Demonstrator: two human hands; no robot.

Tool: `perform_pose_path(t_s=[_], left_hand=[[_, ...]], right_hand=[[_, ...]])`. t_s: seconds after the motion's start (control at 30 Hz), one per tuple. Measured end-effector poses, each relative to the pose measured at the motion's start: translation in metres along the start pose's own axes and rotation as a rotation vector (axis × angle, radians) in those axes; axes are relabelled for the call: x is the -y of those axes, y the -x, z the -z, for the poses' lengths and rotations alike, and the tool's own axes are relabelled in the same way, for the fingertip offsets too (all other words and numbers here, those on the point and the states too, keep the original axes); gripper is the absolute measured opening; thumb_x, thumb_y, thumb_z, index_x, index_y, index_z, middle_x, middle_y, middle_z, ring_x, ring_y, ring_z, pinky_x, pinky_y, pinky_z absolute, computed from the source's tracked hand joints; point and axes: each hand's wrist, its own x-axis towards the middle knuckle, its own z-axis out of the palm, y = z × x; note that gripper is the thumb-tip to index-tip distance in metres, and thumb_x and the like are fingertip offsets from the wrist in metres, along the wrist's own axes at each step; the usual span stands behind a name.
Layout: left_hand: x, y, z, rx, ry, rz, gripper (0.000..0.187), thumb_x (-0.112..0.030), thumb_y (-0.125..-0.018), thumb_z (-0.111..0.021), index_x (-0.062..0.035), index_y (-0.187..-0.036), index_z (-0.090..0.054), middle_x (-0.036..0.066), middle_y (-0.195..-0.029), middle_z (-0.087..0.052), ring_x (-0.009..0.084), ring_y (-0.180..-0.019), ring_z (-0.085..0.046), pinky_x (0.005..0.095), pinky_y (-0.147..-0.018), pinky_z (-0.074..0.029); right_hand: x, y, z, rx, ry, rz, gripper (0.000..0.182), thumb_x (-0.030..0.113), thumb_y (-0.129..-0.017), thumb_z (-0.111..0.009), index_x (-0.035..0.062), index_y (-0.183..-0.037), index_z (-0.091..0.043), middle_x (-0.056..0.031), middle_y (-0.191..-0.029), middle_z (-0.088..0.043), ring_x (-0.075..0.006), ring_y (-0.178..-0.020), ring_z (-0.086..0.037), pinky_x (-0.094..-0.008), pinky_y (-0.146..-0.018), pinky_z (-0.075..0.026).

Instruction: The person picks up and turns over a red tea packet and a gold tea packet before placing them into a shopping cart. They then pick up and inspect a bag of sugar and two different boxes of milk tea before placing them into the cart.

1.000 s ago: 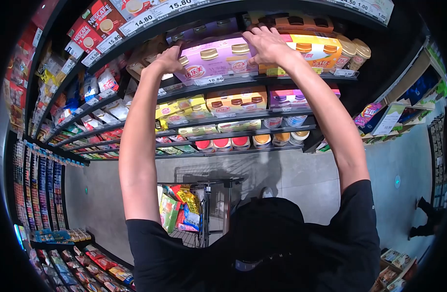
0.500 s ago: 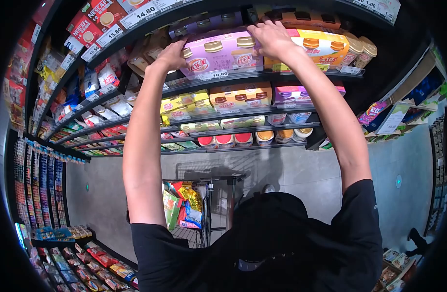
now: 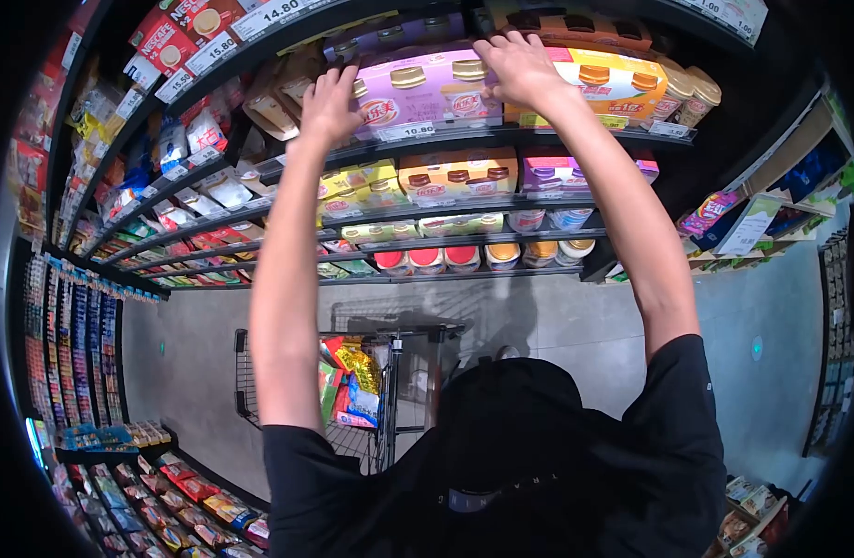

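A purple multipack of cup drinks with gold lids showing sits on the upper shelf behind a 10.80 price tag. My left hand is against its left end, the fingers pointing up and slightly apart. At the opposite end, my right hand curves over the top corner, its thumb at the side of the pack. The two hands clasp the pack between them. An orange-yellow multipack stands just right of my right hand. Brown-toned cups are left of my left hand.
Lower shelves hold a yellow pack, an orange pack and red-lidded cups. Coffee boxes stand at upper left. A shopping cart with colourful bags is below, left of my body.
The purple pack now sits straighter and slightly farther back on the shelf. My left hand's fingers have risen along its left end, while my right hand has barely shifted.
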Motion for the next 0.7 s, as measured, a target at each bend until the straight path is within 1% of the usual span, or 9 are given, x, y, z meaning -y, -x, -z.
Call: perform_pose_path(t_s=[0.07,0.13,0.2,0.27,0.3,0.37,0.47,0.5,0.7], left_hand=[[-0.012,0.03,-0.021,-0.404,0.158,-0.059,0.087,-0.021,-0.074,-0.075,-0.0136,-0.149,-0.031,0.025,-0.151,-0.029,0.0409,-0.141,-0.026,0.0535,-0.115,-0.021],[-0.05,0.078,-0.027,-0.617,0.345,0.035,0.079,-0.015,-0.079,-0.068,-0.0098,-0.149,-0.032,0.026,-0.153,-0.022,0.0429,-0.141,-0.025,0.0537,-0.113,-0.023],[-0.082,0.137,-0.049,-0.617,0.48,0.143,0.066,-0.012,-0.085,-0.063,-0.0066,-0.145,-0.038,0.027,-0.146,-0.031,0.044,-0.135,-0.033,0.0503,-0.11,-0.028],[-0.101,0.202,-0.094,-0.439,0.587,0.194,0.051,-0.01,-0.086,-0.063,-0.0023,-0.135,-0.049,0.025,-0.14,-0.041,0.0417,-0.126,-0.044,0.0497,-0.104,-0.036],[-0.12,0.233,-0.105,-0.277,0.71,0.4,0.047,-0.013,-0.087,-0.065,-0.0013,-0.13,-0.052,0.024,-0.131,-0.05,0.0415,-0.114,-0.053,0.0488,-0.097,-0.041],[-0.129,0.293,-0.152,-0.242,0.571,0.332,0.035,-0.017,-0.087,-0.067,-0.0037,-0.119,-0.058,0.02,-0.111,-0.062,0.0376,-0.1,-0.06,0.0444,-0.087,-0.045],[-0.126,0.32,-0.143,-0.037,0.555,0.402,0.019,-0.018,-0.087,-0.065,-0.005,-0.101,-0.065,0.015,-0.095,-0.068,0.0321,-0.096,-0.062,0.0408,-0.084,-0.046],[-0.13,0.319,-0.136,-0.121,0.518,0.417,0.017,-0.02,-0.088,-0.061,-0.0055,-0.094,-0.067,0.013,-0.089,-0.069,0.0324,-0.09,-0.064,0.0428,-0.082,-0.047],[-0.13,0.319,-0.133,0.268,0.551,0.656,0.027,-0.032,-0.089,-0.058,-0.0107,-0.101,-0.069,0.018,-0.088,-0.07,0.0357,-0.086,-0.068,0.0477,-0.078,-0.052]], right_hand=[[-0.001,0.013,-0.015,-0.204,0.0,0.081,0.056,0.018,-0.076,-0.075,0.0098,-0.127,-0.055,-0.0102,-0.126,-0.057,-0.0284,-0.124,-0.048,-0.0439,-0.103,-0.038],[0.011,0.03,-0.024,-0.522,-0.103,0.18,0.057,0.013,-0.078,-0.069,0.0092,-0.132,-0.051,-0.0123,-0.131,-0.053,-0.0305,-0.127,-0.044,-0.0468,-0.107,-0.034],[0.038,0.068,-0.029,-0.588,-0.34,0.162,0.059,0.01,-0.079,-0.066,0.0089,-0.135,-0.049,-0.0141,-0.135,-0.049,-0.0319,-0.129,-0.043,-0.0501,-0.111,-0.029],[0.065,0.113,-0.05,-0.589,-0.528,0.104,0.054,0.005,-0.078,-0.066,0.0077,-0.13,-0.053,-0.0139,-0.129,-0.054,-0.0335,-0.124,-0.048,-0.0485,-0.107,-0.035],[0.082,0.136,-0.061,-0.582,-0.669,0.059,0.055,0.0,-0.076,-0.066,0.007,-0.129,-0.054,-0.0139,-0.124,-0.057,-0.0345,-0.12,-0.051,-0.0477,-0.105,-0.037],[0.111,0.183,-0.094,-0.355,-0.847,-0.064,0.049,-0.002,-0.076,-0.066,0.0052,-0.124,-0.057,-0.0149,-0.12,-0.059,-0.0351,-0.117,-0.053,-0.0444,-0.101,-0.041],[0.153,0.24,-0.149,-0.134,-1.038,-0.002,0.036,0.002,-0.077,-0.064,0.0036,-0.113,-0.061,-0.0161,-0.112,-0.062,-0.0359,-0.108,-0.057,-0.0438,-0.095,-0.046],[0.16,0.257,-0.162,-0.06,-1.069,0.05,0.034,0.004,-0.077,-0.064,0.0034,-0.112,-0.061,-0.0165,-0.11,-0.063,-0.036,-0.106,-0.058,-0.0439,-0.094,-0.047],[0.203,0.288,-0.172,0.481,-0.98,0.189,0.041,0.011,-0.079,-0.062,0.0052,-0.12,-0.059,-0.0177,-0.115,-0.064,-0.0353,-0.109,-0.06,-0.0427,-0.092,-0.05]])
